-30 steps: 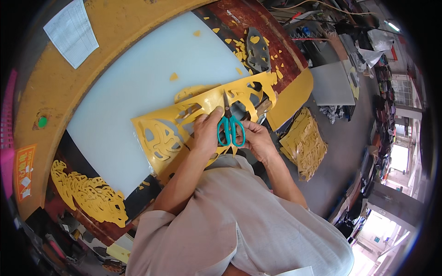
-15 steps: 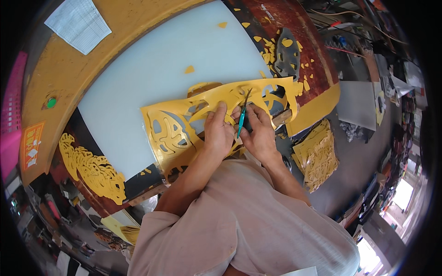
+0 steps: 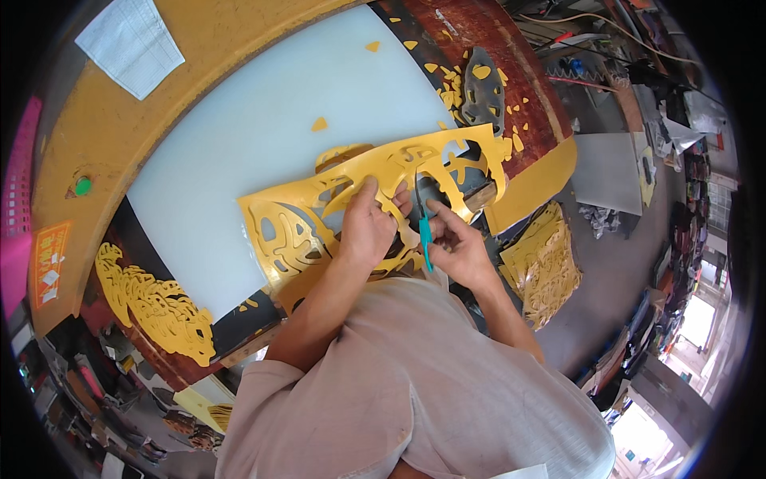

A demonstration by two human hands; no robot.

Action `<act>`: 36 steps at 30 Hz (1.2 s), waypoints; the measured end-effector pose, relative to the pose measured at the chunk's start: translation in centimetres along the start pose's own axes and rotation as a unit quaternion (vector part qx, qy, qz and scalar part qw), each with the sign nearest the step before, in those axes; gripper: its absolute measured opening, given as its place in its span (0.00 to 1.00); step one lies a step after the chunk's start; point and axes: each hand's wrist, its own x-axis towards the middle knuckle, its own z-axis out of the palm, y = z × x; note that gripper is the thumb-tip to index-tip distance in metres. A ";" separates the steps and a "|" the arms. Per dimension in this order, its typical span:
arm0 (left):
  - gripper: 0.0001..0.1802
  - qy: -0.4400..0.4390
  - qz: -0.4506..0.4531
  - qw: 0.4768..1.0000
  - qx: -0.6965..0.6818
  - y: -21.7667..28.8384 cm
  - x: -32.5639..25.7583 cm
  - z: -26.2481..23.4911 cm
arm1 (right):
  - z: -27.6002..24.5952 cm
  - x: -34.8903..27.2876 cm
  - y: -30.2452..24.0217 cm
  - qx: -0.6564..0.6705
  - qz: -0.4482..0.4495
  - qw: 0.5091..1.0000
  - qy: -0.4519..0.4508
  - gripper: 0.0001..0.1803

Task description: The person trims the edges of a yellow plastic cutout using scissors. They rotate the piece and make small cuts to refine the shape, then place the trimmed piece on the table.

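One sheet [image 3: 386,165], white board [image 3: 263,120], grey floor [image 3: 600,263]

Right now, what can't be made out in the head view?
- Head view: blade gap of the scissors, turned nearly edge-on.
- Head view: the left hand's palm, hidden by the hand itself.
- Head view: fine marks on the white paper, too small.
- Head view: the pink perforated item's outer side, cut off by the dark rim.

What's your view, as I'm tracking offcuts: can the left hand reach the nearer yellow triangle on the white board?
Probably yes: the triangle lies uncovered beyond the perforated sheet, though the left hand would likely need to release that sheet.
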 end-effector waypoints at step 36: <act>0.13 0.055 0.016 0.996 0.064 -1.3 -0.5 -1.0 | 5.2 0.0 0.1 -0.317 -0.087 0.939 0.104 0.40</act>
